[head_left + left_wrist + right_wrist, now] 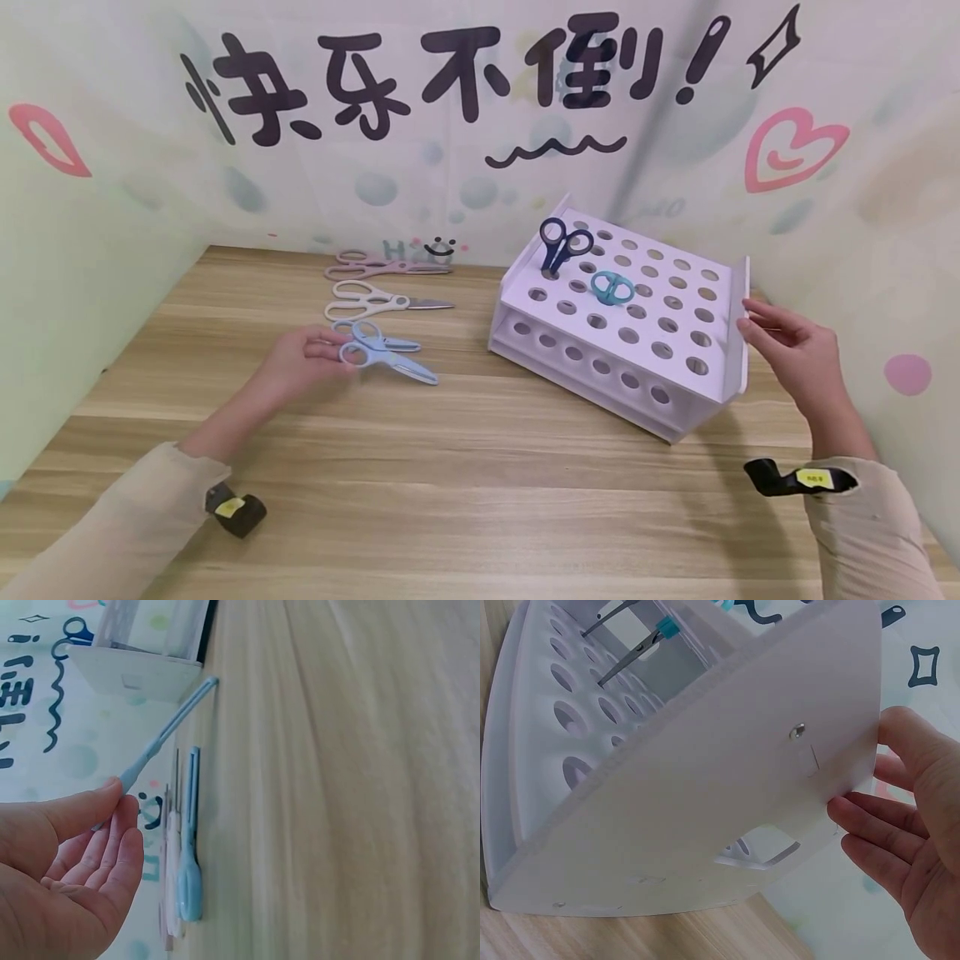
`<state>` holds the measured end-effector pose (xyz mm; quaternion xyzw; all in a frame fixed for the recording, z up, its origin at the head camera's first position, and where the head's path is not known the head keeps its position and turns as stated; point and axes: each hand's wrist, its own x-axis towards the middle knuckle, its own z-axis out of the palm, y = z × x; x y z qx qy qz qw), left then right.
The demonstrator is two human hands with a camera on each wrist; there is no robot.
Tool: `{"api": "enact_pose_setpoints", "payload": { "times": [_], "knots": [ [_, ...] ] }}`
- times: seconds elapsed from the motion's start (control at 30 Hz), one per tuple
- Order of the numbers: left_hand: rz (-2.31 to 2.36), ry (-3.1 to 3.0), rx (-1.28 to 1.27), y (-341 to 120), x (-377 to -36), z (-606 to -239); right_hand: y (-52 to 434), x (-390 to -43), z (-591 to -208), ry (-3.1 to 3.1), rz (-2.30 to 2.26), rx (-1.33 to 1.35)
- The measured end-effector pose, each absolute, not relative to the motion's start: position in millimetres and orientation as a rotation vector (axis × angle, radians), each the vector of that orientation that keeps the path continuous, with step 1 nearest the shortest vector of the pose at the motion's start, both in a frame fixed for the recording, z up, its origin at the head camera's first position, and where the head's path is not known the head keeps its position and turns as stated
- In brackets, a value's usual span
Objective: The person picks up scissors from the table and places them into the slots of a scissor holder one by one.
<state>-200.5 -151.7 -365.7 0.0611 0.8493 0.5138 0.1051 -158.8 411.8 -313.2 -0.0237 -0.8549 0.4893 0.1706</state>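
Note:
My left hand [336, 352] pinches the handle of a light blue pair of scissors [390, 362] between thumb and fingers. In the left wrist view the left hand [118, 804] holds the pair [161, 741] tilted, handle raised, tip near the wooden table [337, 787]. A second light blue pair [189, 855] lies flat just behind it. My right hand [757, 327] rests with straight fingers against the right side panel of a white rack [626, 337] with many holes. In the right wrist view the fingers [855, 825] touch the panel's [705, 795] edge. A dark blue pair [564, 244] and a teal pair [612, 287] stand in rack holes.
A cream pair of scissors [367, 302] and a pink pair [375, 267] lie on the table [480, 467] behind the blue ones. Printed walls close in at the back and both sides. The rack sits at an angle near the right wall.

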Motion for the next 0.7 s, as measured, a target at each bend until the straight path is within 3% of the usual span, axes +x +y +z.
{"api": "enact_pose_setpoints", "payload": {
  "times": [0.7],
  "knots": [
    [1.527, 2.535, 0.352, -145, -203, -343, 411, -157, -312, -2.455, 1.356, -0.082]
  ]
}}
